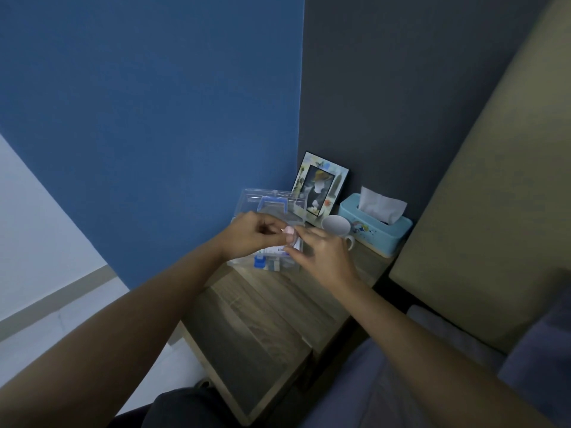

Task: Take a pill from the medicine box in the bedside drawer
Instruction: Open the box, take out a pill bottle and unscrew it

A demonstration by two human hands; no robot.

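Left hand [253,234] and right hand [321,253] pinching small pink pill pack [289,231] over open medicine box [272,208]. Light, probably slippery; best gripped by edges. White mug [336,227] at three o'clock.

- No text, brand, number or sign can be read anywhere in the view.
- The white packet [279,250] inside the clear medicine box [268,230] carries a blue strip and dark print, too blurred to make out.
- The tissue box [375,230], right of the medicine box, bears only small coloured cartoon figures on its side, with no legible words.
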